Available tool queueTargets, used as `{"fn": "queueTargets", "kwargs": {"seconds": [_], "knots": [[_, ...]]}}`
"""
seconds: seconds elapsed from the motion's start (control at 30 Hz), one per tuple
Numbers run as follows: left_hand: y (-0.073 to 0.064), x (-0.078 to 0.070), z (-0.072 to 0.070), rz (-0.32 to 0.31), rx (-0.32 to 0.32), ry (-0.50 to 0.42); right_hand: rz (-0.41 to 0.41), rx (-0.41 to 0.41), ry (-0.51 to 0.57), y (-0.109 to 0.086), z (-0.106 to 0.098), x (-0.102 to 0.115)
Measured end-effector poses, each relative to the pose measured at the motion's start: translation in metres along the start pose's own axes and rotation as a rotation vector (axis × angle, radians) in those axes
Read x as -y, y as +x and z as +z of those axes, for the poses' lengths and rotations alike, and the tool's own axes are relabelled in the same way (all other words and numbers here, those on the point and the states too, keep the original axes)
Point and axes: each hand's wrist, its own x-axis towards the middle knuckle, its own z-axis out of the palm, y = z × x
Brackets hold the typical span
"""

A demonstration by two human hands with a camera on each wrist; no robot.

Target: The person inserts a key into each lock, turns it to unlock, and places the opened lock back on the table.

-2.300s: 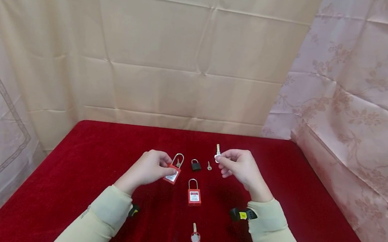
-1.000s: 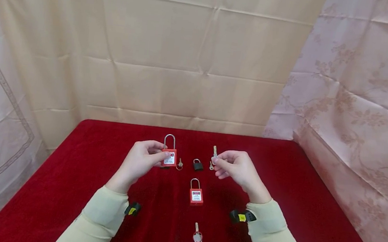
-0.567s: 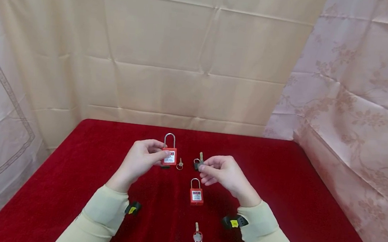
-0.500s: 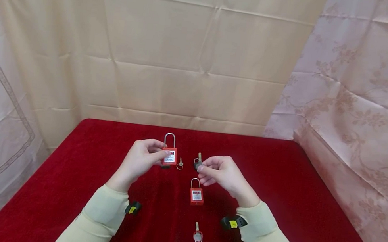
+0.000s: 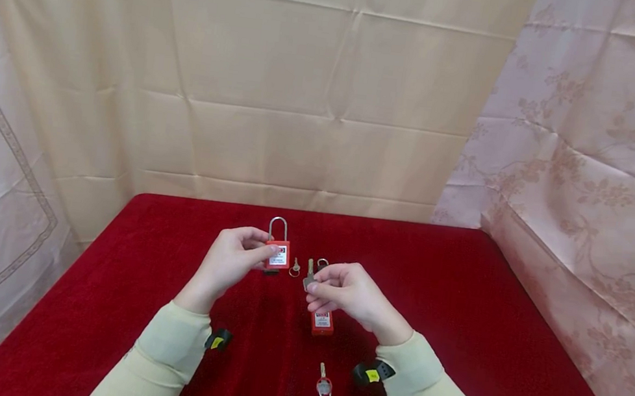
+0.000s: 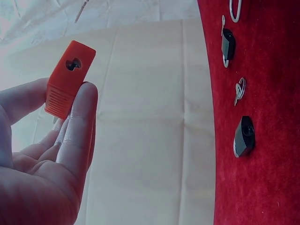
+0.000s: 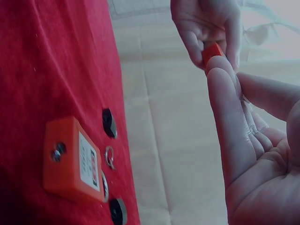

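My left hand (image 5: 229,270) pinches a red padlock (image 5: 278,257) above the table, its closed-looking shackle upward and white label toward me. In the left wrist view, the padlock's underside shows a dark keyhole (image 6: 73,64). To its right, my right hand (image 5: 348,297) pinches a key (image 5: 309,275) by its head, with the blade pointing up and away. The fingers hide this key in the right wrist view; a thin blade (image 6: 82,10) shows at the top of the left wrist view. A gap separates key and padlock. Below my right hand lies a second red padlock (image 5: 323,324), partly covered.
A key with a red-edged head (image 5: 324,387) lies nearest me on the red cloth (image 5: 426,380). Farther back are a small key on a ring (image 5: 294,268) and two black padlocks (image 6: 228,44), one largely behind my right hand in the head view. Curtains (image 5: 306,92) surround the table.
My left hand lifted the red padlock and turned it upright, then held still. My right hand has brought the key leftward and slightly nearer me, toward that padlock.
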Motion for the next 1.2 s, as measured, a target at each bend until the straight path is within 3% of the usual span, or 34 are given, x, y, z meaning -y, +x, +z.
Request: {"fn": "queueTargets", "kwargs": {"seconds": [0.27,0.63,1.2], "knots": [[0.000,-0.001,0.002,0.011,-0.006,-0.027,0.034,0.064,0.031,0.001,0.014,-0.003],[0.000,0.000,0.003,0.016,-0.004,-0.032,0.111,0.182,0.155,0.002,0.038,-0.010],[0.000,0.000,0.005,0.016,0.021,-0.057,0.117,0.170,0.200,0.003,0.038,-0.014]]}}
